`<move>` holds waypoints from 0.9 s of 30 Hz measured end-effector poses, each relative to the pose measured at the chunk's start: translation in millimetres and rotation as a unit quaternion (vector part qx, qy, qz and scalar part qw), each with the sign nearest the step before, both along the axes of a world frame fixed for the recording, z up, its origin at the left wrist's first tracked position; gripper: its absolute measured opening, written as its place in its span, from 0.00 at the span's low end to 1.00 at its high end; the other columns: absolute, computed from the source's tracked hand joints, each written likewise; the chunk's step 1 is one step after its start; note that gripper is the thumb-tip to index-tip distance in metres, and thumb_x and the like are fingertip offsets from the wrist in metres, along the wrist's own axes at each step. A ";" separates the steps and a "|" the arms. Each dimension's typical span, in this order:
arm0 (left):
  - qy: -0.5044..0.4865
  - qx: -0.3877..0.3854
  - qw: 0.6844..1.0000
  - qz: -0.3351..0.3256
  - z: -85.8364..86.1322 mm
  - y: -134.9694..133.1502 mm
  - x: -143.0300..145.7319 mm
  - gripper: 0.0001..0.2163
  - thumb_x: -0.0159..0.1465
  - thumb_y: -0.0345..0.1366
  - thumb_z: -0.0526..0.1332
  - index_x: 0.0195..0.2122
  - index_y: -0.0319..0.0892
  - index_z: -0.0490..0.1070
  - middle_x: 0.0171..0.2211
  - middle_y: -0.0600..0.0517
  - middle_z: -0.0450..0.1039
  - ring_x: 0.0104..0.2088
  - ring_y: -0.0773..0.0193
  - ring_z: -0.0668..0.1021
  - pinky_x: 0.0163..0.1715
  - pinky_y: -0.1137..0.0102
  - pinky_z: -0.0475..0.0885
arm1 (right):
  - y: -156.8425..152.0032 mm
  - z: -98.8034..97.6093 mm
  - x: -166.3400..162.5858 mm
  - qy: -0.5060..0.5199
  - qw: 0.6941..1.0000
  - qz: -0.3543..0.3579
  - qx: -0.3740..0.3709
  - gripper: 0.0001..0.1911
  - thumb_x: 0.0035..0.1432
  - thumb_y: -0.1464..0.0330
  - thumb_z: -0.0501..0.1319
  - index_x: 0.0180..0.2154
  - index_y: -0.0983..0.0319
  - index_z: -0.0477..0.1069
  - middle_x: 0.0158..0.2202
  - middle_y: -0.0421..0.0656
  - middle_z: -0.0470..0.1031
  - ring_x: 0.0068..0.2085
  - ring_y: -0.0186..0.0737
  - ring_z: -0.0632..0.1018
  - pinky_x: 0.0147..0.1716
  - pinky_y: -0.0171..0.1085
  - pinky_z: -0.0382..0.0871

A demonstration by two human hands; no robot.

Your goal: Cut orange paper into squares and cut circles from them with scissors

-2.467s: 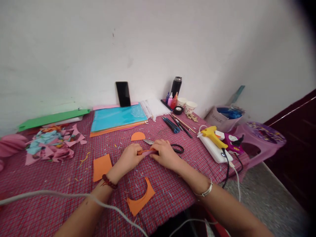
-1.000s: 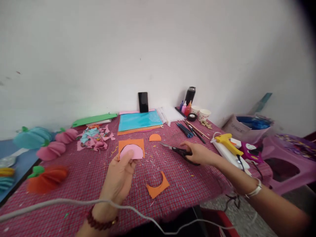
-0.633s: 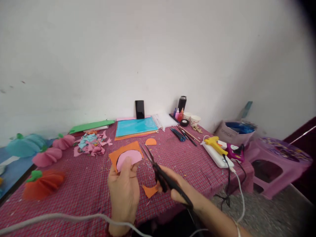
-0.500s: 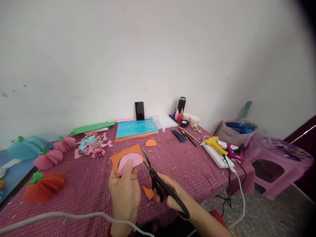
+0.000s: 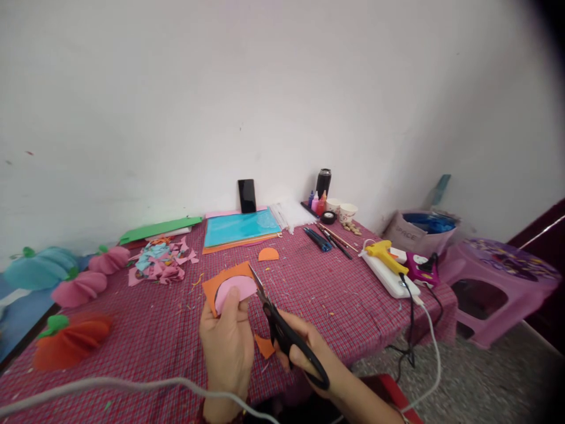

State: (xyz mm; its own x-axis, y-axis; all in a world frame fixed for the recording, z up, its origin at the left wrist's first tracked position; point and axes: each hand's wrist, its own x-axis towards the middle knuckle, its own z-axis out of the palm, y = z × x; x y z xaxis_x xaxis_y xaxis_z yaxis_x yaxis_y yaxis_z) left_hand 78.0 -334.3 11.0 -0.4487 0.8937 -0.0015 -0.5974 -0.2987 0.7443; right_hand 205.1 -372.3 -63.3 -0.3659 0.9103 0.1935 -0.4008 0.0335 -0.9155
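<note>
My left hand (image 5: 228,341) pinches a pink half-round piece of paper (image 5: 233,290) flat against a sheet of orange paper (image 5: 213,287), thumb on top. A dark outline runs along the pink edge on the orange. In my right hand (image 5: 304,347) are black-handled scissors (image 5: 282,330), their blades at the right edge of the orange sheet. Below the blades lies an orange scrap (image 5: 265,346) on the table. Farther back rests a cut orange half-circle (image 5: 268,254).
Paper pumpkins (image 5: 73,341) stand at left beside a heap of paper scraps (image 5: 161,262). Coloured sheets (image 5: 241,228) and a phone (image 5: 247,196) are at the wall. At right are a yellow glue gun (image 5: 386,257) and a power strip (image 5: 384,277). A white cable (image 5: 132,386) crosses the front.
The scissors have closed somewhat and their blades have come to the orange sheet's edge. My left hand still holds both papers, shifted slightly right in view.
</note>
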 end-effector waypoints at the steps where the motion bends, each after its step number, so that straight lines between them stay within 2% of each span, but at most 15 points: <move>1: -0.002 0.001 1.000 0.001 -0.3 0.3 0.5 0.08 0.51 0.29 0.69 0.30 0.43 0.72 0.28 0.58 0.75 0.31 0.69 0.78 0.40 0.72 0.73 | 0.1 -2.1 -0.9 0.005 1.000 -0.002 -0.002 0.43 0.47 0.43 0.66 0.61 0.56 0.65 0.28 0.38 0.64 0.24 0.30 0.61 0.22 0.33 0.54; 6: -0.025 0.002 1.000 0.005 -2.2 2.5 2.4 0.07 0.52 0.29 0.69 0.29 0.43 0.71 0.29 0.58 0.76 0.33 0.69 0.78 0.40 0.72 0.73 | -0.3 -5.0 -5.4 0.033 0.999 -0.004 -0.007 0.42 0.49 0.45 0.67 0.61 0.57 0.65 0.28 0.38 0.65 0.22 0.29 0.61 0.21 0.31 0.54; 11: -0.061 -0.006 0.998 -0.010 -3.5 3.5 1.2 0.08 0.50 0.30 0.70 0.30 0.40 0.73 0.30 0.55 0.78 0.31 0.68 0.79 0.34 0.74 0.75 | -1.3 -1.7 -7.7 0.044 0.999 -0.002 -0.009 0.41 0.50 0.45 0.67 0.60 0.59 0.66 0.26 0.37 0.64 0.22 0.27 0.61 0.20 0.29 0.53; 14: -0.088 -0.021 0.996 -0.017 -2.6 4.0 -0.2 0.09 0.48 0.29 0.71 0.29 0.39 0.73 0.29 0.54 0.78 0.31 0.68 0.80 0.34 0.74 0.77 | 0.1 -6.3 -8.2 0.043 0.999 -0.014 -0.002 0.41 0.50 0.47 0.67 0.60 0.60 0.66 0.24 0.35 0.63 0.21 0.26 0.60 0.19 0.28 0.53; 19: -0.114 -0.040 0.992 -0.019 -2.5 4.7 -2.1 0.09 0.47 0.27 0.71 0.26 0.38 0.72 0.26 0.54 0.77 0.28 0.69 0.79 0.33 0.74 0.78 | 2.3 -11.0 -8.3 0.042 0.999 -0.027 0.004 0.38 0.49 0.48 0.69 0.58 0.57 0.68 0.24 0.35 0.63 0.19 0.24 0.59 0.17 0.26 0.52; 27: -0.121 -0.041 0.991 -0.029 -6.4 6.3 -2.8 0.09 0.48 0.28 0.71 0.29 0.38 0.73 0.29 0.53 0.79 0.30 0.66 0.81 0.34 0.73 0.78 | 1.9 -6.0 -7.6 0.026 0.999 -0.031 0.013 0.34 0.53 0.51 0.67 0.58 0.56 0.69 0.21 0.33 0.61 0.18 0.24 0.56 0.16 0.26 0.51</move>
State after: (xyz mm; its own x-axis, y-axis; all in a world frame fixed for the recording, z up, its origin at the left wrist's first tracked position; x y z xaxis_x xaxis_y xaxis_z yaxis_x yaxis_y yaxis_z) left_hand 75.2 -328.0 4.5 -0.3751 0.9102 -0.1758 -0.7756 -0.2042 0.5973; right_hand 197.6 -370.4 -69.3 -0.2983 0.9252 0.2345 -0.4441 0.0829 -0.8921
